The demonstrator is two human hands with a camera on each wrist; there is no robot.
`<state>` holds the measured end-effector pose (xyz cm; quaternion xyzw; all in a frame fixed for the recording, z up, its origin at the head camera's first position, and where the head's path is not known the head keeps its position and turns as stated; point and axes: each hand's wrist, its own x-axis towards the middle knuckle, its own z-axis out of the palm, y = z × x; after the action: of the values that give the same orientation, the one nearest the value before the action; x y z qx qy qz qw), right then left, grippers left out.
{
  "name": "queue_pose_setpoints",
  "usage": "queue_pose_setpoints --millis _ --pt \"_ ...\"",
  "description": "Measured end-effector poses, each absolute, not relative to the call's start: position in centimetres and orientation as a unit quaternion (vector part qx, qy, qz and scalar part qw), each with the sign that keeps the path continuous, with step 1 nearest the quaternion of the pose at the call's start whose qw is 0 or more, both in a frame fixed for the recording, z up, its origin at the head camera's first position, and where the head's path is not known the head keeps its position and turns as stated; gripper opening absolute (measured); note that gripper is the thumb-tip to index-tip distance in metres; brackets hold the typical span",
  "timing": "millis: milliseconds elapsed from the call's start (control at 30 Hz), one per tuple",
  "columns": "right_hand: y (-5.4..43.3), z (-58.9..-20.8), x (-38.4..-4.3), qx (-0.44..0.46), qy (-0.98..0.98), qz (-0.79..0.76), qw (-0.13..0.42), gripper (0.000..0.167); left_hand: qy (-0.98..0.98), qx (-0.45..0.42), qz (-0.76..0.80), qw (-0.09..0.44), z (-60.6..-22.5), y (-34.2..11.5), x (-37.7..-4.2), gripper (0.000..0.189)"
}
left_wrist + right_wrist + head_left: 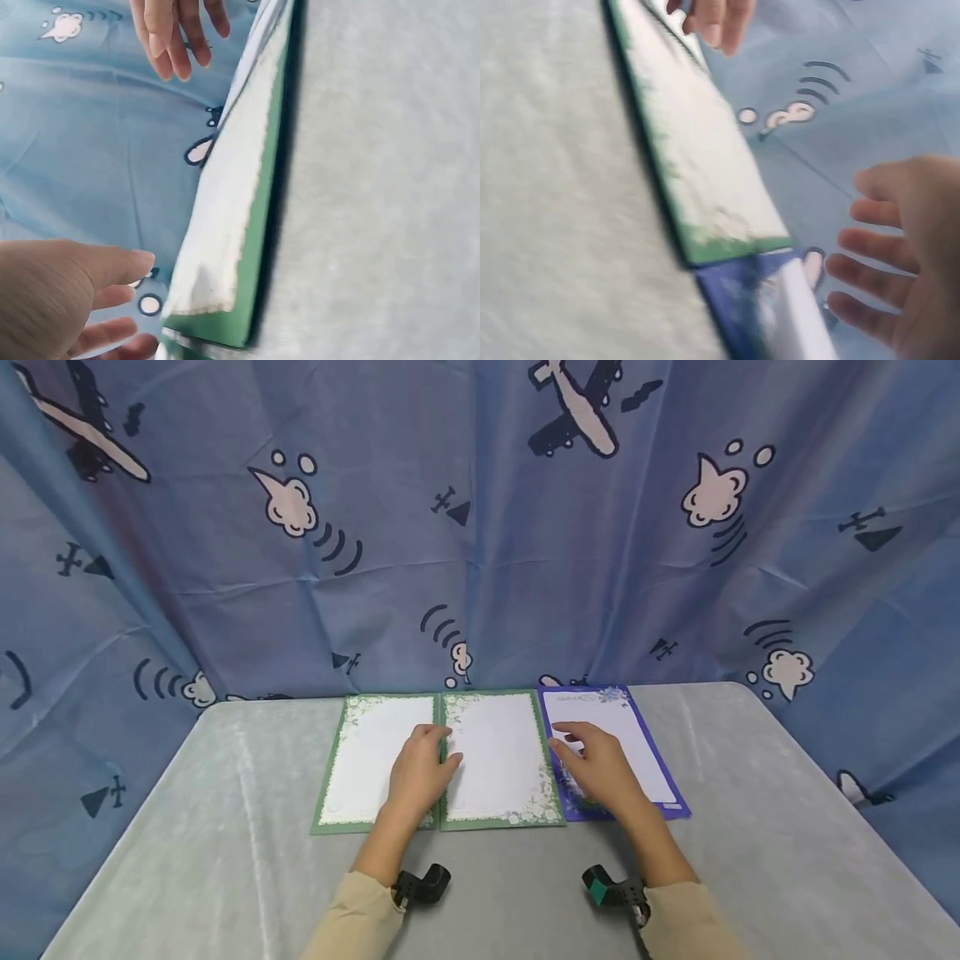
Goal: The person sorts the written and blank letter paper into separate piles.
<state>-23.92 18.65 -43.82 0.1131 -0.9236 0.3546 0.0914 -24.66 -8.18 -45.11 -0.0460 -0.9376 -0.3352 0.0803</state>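
Three bordered sheets of paper lie side by side on the table. Green floral borders frame the left sheet (pixel 360 768) and the middle sheet (pixel 498 760); the right sheet (pixel 637 752) has a purple-blue border with flowers. Over the seam between the two green sheets hovers my left hand (pixel 420 768), fingers relaxed and holding nothing. My right hand (pixel 600 768) is above the purple sheet, covering part of its left side, its fingers loosely bent and spread with nothing in them. Both wrist views show the fingers apart from the paper.
A pale grey cloth covers the table (pixel 225 827), which extends to both sides of the sheets. Behind it hangs a blue curtain (pixel 390 527) printed with airplanes and clouds. A black wrist camera (pixel 423 885) sits on the left wrist and another camera (pixel 611 887) on the right.
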Motion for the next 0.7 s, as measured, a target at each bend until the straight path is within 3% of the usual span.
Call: queue_pose_setpoints --millis 200,700 --pt "17.6 -45.4 -24.1 0.113 -0.921 0.363 0.083 0.037 -0.940 -0.039 -0.326 0.092 -46.1 -8.1 -24.8 0.044" --pt "16.8 -47.6 -24.5 0.097 -0.929 0.334 0.125 0.035 -0.934 -0.044 -0.339 0.107 -47.4 -8.4 -25.1 0.043"
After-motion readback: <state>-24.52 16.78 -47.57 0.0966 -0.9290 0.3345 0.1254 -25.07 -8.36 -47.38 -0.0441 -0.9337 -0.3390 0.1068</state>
